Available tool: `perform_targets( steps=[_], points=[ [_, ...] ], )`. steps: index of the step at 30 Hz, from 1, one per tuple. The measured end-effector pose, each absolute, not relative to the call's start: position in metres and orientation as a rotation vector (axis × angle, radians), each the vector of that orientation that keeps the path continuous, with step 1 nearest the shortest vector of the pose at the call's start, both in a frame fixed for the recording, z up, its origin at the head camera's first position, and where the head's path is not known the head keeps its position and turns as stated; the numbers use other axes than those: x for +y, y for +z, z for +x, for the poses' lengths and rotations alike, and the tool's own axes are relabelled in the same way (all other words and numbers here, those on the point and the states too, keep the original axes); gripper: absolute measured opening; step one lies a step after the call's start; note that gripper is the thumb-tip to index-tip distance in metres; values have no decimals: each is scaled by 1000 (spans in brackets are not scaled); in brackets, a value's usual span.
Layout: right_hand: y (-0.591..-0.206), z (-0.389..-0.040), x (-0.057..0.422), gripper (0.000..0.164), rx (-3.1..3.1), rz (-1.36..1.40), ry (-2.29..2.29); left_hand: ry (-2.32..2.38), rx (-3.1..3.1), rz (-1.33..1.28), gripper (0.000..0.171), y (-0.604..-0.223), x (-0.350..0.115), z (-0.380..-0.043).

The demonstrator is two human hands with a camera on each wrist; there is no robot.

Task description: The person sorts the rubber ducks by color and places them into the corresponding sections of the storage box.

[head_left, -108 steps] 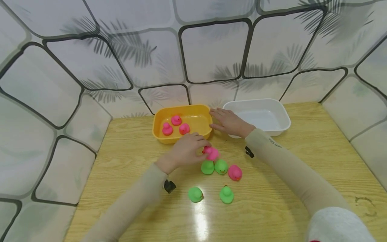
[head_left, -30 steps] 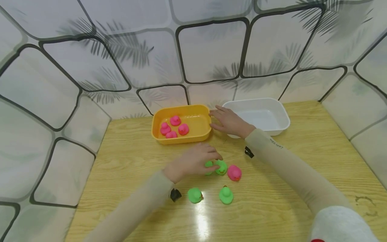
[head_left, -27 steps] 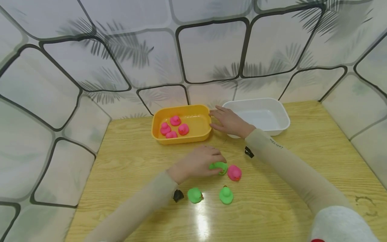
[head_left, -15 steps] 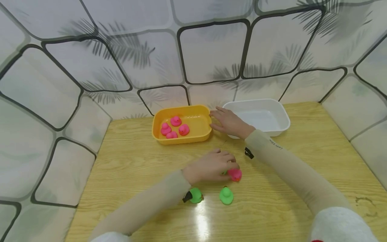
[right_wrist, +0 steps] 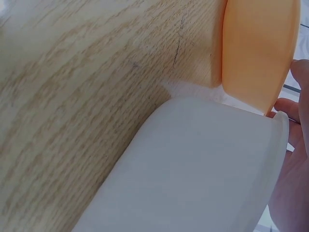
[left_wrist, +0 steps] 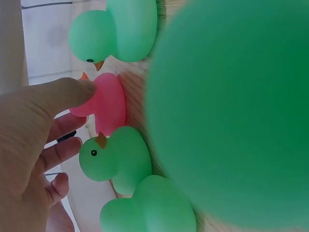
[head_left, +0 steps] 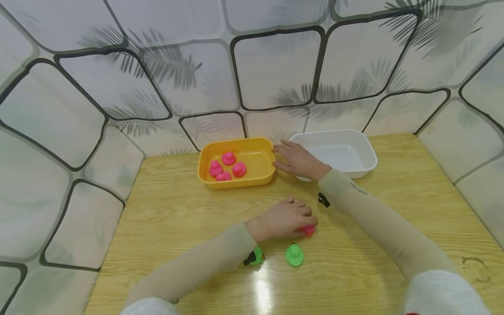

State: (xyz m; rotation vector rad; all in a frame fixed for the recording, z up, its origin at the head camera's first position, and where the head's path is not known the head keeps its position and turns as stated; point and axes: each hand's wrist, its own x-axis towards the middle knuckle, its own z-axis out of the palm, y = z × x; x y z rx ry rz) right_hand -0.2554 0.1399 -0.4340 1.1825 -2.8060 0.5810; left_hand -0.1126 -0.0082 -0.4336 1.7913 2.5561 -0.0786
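My left hand has its thumb and a finger on either side of a pink rubber duck, pinching it at the head while it sits on the table. In the left wrist view, a green duck stands right beside the pink one, and another green duck is next to that; the hand covers both in the head view. My right hand reaches across the near end of the white tub, fingers extended, fingertips at the right rim of the yellow tub. Several pink ducks lie inside the yellow tub.
A white tub stands right of the yellow one, partly under my right hand. Nearer the front are a green duck and another green duck partly behind my left wrist. Patterned cloth rises behind the table.
One more pink duck has come to lie in the yellow tub. My left hand has since moved right and closed around another pink duck. The right hand has stayed in place.
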Motion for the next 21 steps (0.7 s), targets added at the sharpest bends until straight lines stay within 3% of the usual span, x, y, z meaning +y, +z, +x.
perform_targets(
  steps=[21],
  points=[
    [-432,-255,139,48,-2807,1194,577,153,2600,1613,31,-395,-43,-123]
  ],
)
